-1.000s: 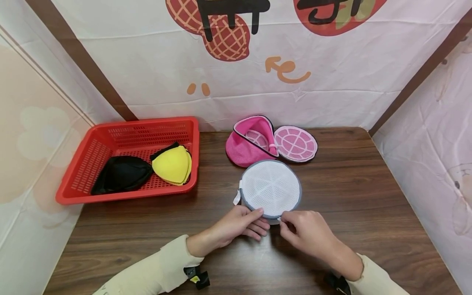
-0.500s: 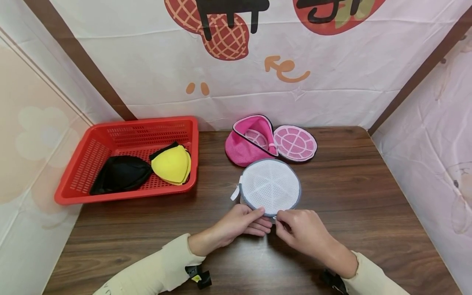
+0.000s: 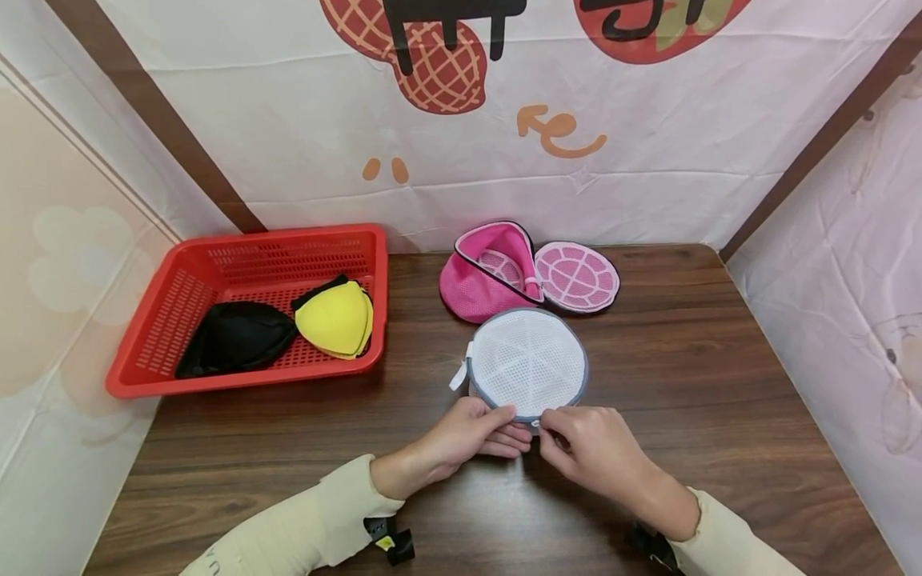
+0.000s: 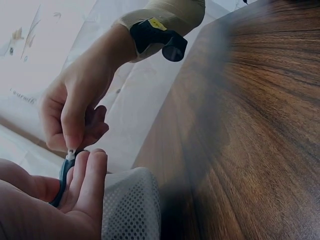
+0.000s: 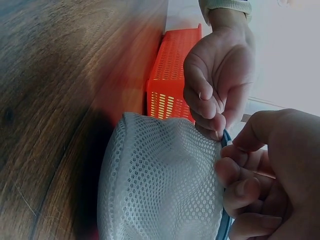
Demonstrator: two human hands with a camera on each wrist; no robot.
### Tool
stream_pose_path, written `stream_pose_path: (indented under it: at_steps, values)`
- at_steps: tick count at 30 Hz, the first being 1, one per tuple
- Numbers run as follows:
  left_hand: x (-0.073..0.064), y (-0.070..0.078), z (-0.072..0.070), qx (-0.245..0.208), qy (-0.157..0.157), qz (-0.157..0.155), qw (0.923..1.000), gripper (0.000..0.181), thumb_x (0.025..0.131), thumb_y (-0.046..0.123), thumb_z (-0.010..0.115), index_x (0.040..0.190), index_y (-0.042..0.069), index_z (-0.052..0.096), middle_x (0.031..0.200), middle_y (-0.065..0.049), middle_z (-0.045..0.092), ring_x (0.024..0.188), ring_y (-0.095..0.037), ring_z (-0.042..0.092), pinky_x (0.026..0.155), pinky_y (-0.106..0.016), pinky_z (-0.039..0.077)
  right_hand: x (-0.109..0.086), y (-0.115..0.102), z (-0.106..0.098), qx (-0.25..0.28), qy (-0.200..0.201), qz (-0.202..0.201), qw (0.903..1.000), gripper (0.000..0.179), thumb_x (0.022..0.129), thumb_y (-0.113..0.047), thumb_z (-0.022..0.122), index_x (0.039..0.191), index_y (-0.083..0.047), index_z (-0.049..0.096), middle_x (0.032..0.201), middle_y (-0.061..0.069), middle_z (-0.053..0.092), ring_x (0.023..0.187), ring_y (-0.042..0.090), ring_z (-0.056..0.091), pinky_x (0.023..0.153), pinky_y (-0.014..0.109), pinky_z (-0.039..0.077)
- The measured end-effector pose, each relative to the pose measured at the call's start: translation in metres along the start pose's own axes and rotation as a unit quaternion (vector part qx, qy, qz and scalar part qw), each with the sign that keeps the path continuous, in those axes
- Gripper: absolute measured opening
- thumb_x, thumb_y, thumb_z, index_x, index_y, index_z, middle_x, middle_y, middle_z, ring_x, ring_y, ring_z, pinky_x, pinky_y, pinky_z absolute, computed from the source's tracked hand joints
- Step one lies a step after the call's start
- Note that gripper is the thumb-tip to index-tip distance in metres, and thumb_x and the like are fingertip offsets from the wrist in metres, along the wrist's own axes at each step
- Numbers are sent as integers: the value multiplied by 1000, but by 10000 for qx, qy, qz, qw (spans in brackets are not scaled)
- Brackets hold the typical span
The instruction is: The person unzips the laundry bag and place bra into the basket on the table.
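A round white mesh laundry bag (image 3: 529, 360) with a grey-blue zipped rim stands on the table in front of me, its flat lid on top. My left hand (image 3: 461, 438) grips the near rim, thumb on the lid's edge and fingers against the side below. Close beside it, my right hand (image 3: 598, 450) pinches the small white zipper pull (image 4: 70, 155) at the front of the rim. The right wrist view shows the bag's mesh side (image 5: 160, 175), bulging and slightly creased. What the bag holds is hidden.
Behind the white bag sits an unzipped pink mesh laundry bag (image 3: 475, 292), its round lid (image 3: 576, 278) folded out to the right. At the left, a red plastic basket (image 3: 245, 388) holds a black bra cup (image 3: 238, 340) and a yellow one (image 3: 334, 320). Fabric walls enclose the table's back and sides.
My right hand has slid a little left along the rim with the zipper pull, closer to my left hand. The left hand keeps its grip, and the last half second shows hardly any motion.
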State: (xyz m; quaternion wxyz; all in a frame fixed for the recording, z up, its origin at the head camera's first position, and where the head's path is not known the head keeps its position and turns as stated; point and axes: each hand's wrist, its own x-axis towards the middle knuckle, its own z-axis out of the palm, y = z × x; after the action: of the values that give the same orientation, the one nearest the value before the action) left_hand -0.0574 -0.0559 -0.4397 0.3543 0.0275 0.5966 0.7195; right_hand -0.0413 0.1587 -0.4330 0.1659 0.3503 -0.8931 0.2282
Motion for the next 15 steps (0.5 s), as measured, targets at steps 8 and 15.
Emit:
stream_pose_path:
  at_steps: [8, 15]
  values:
    - [-1, 1, 1, -35, 3, -29, 10000, 41, 109, 14, 47, 113, -25, 62, 103, -32, 71, 87, -18, 73, 83, -33, 62, 0, 0, -1, -71, 70, -14, 9999, 26, 79, -11, 69, 66, -23, 49, 59, -20, 33, 52, -7, 27, 43, 12, 22]
    - [-1, 1, 0, -55, -23, -19, 10000, 40, 108, 13, 47, 112, -25, 62, 103, -31, 71, 87, -18, 73, 83, -33, 61, -2, 2, -3, -132, -45, 86, 9999, 29, 80, -11, 68, 66, -25, 46, 58, -18, 34, 52, -6, 28, 44, 12, 23]
